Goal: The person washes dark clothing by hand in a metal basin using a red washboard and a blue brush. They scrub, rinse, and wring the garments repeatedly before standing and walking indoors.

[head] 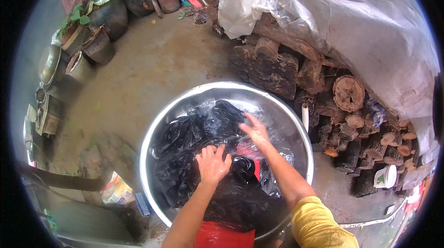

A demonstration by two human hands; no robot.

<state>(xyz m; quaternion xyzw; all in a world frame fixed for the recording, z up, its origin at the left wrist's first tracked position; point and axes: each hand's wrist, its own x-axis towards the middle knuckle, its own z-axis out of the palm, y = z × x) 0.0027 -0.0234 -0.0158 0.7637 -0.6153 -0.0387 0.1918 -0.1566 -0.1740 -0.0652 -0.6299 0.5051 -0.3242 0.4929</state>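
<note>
A wide round metal basin [146, 137] holds water and soaked black cloth [180, 137]. My left hand [213, 164] lies on the wet cloth near the basin's middle, palm down; whether its fingers grip a fold cannot be told. To the right and farther off, my right hand [255, 130] is above the water, blurred, fingers apart, with nothing in it. Just below that hand, something pink [245, 149] shows through a blurred splash, and a red strip [257, 170] lies beside the black cloth. A red board or panel [225, 236] leans at the basin's near edge, partly under the cloth.
Stacked firewood [348, 93] under a plastic sheet [364, 22] stands close to the basin's right. A blue brush [142, 204] and a printed plastic bag [118, 190] lie at its left. Plant pots [99, 46] line the far left; a white tub [385, 176] stands at right.
</note>
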